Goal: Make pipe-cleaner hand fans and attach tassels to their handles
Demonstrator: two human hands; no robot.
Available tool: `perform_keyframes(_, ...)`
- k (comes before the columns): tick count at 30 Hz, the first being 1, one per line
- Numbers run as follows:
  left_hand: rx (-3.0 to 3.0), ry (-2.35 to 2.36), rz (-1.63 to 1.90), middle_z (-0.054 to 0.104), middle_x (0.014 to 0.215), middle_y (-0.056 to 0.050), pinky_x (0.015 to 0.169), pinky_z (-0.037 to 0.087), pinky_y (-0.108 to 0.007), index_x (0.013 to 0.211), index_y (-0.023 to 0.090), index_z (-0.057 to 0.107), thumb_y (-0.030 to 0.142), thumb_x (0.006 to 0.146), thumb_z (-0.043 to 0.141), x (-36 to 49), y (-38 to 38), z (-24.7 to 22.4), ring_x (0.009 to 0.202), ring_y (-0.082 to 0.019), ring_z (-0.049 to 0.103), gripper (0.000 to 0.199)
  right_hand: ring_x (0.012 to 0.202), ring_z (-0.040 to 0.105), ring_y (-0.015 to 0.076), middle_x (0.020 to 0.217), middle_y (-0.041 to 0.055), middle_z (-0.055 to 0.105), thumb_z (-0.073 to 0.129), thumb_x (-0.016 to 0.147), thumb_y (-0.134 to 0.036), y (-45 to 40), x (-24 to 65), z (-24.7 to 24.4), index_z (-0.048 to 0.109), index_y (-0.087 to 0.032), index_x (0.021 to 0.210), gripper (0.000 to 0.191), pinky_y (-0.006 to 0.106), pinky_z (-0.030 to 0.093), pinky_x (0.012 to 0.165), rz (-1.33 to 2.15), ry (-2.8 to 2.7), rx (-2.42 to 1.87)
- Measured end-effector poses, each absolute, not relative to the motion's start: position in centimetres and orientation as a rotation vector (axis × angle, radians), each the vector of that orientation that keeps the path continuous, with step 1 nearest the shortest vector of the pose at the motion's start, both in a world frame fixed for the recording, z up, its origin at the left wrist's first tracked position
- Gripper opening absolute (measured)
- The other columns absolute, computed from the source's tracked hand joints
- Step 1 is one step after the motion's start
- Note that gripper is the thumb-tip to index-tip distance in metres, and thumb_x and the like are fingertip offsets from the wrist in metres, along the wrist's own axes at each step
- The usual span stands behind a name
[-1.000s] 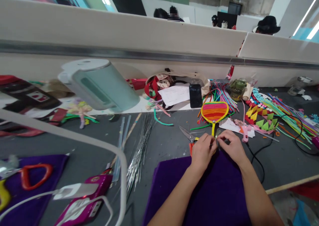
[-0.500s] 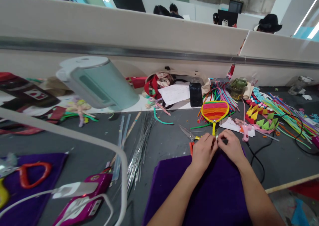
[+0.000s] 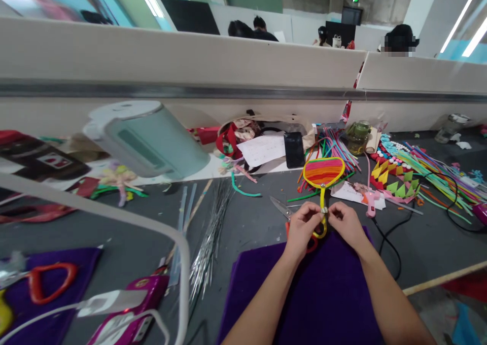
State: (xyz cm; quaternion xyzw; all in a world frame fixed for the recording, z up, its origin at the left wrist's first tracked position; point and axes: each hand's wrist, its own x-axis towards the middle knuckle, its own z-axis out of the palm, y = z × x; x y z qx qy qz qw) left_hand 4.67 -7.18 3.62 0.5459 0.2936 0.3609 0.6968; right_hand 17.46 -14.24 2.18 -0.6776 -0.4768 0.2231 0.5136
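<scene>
A small racket-shaped piece (image 3: 324, 173), made of what look like pipe cleaners, has a yellow rim filled with pink, orange and red rows. Its yellow stem points toward me. Around that stem, my left hand (image 3: 304, 228) pinches a small silvery piece (image 3: 324, 210) from the left. Opposite it, my right hand (image 3: 346, 226) has its fingertips closed at the same piece. A yellow loop (image 3: 321, 230) shows below the fingers; whether it belongs to the stem or the scissors, I cannot tell. Scissors (image 3: 280, 207) lie partly under my left hand. Both wrists are above a purple cloth (image 3: 304, 289).
A pink glue gun (image 3: 370, 203) with a black cable lies to the right. Bundles of coloured pipe cleaners (image 3: 337, 144) and a phone (image 3: 294, 149) are farther back. Silver wires (image 3: 211, 243), a pale green kettle-like container (image 3: 167, 142) and a white cable (image 3: 178, 238) are leftward.
My hands have parted slightly, exposing more of the yellow stem, the silvery piece and the yellow loop. The whole view has shifted a little.
</scene>
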Motion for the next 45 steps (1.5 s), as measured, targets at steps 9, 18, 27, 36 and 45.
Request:
perform_keyframes(9, 1.156, 0.630, 0.773, 0.056, 0.073, 0.003, 0.052, 0.045, -0.017, 0.074, 0.015, 0.063, 0.029, 0.068, 0.076, 4.6, -7.0, 3.4, 0.054, -0.006, 0.051, 0.020, 0.082, 0.060, 0.0165, 0.098, 0.0050, 0.063, 0.056, 0.081, -0.020, -14.9, 17.2, 3.9, 0.067, -0.020, 0.095, 0.018, 0.024, 0.047, 0.066, 0.580, -1.239, -1.418)
perform_keyframes(18, 0.732, 0.537, 0.396, 0.059, 0.069, 0.000, 0.045, 0.052, -0.018, 0.090, 0.011, 0.066, 0.037, 0.068, 0.083, 4.6, -6.9, 2.6, 0.056, -0.010, 0.058, 0.038, 0.062, 0.054, 0.0136, 0.070, -0.0018, 0.061, 0.061, 0.083, -0.033, -14.9, 17.4, 3.5, 0.063, -0.019, 0.080, 0.015, 0.024, 0.041, 0.059, 0.531, -1.035, -1.462)
perform_keyframes(27, 0.570, 0.465, 0.436, 0.065, 0.071, -0.001, 0.051, 0.053, -0.014, 0.095, 0.011, 0.067, 0.014, 0.067, 0.084, 4.6, -6.7, 2.6, 0.055, -0.006, 0.061, 0.033, 0.061, 0.047, 0.0138, 0.064, -0.0023, 0.054, 0.059, 0.085, -0.036, -15.7, 18.6, 3.9, 0.059, -0.018, 0.072, 0.022, 0.024, 0.037, 0.060, 0.465, -1.034, -1.524)
perform_keyframes(36, 0.607, 0.460, 0.402, 0.066, 0.073, -0.004, 0.052, 0.053, -0.016, 0.093, 0.009, 0.070, 0.018, 0.068, 0.083, 4.0, -6.4, 3.0, 0.058, -0.008, 0.062, 0.030, 0.065, 0.057, 0.0166, 0.070, 0.0006, 0.063, 0.056, 0.085, -0.033, -17.5, 18.7, 2.3, 0.063, -0.018, 0.081, 0.017, 0.025, 0.043, 0.059, 0.662, -1.071, -1.647)
perform_keyframes(45, 0.620, 0.441, 0.397, 0.058, 0.059, 0.000, 0.046, 0.045, -0.015, 0.086, 0.007, 0.072, 0.023, 0.067, 0.082, 4.5, -6.4, 2.3, 0.049, -0.005, 0.052, 0.027, 0.106, 0.062, 0.0252, 0.111, 0.0071, 0.070, 0.058, 0.085, -0.026, -17.2, 16.1, 3.9, 0.066, -0.024, 0.108, 0.024, 0.040, 0.044, 0.095, 0.272, -1.214, -1.709)
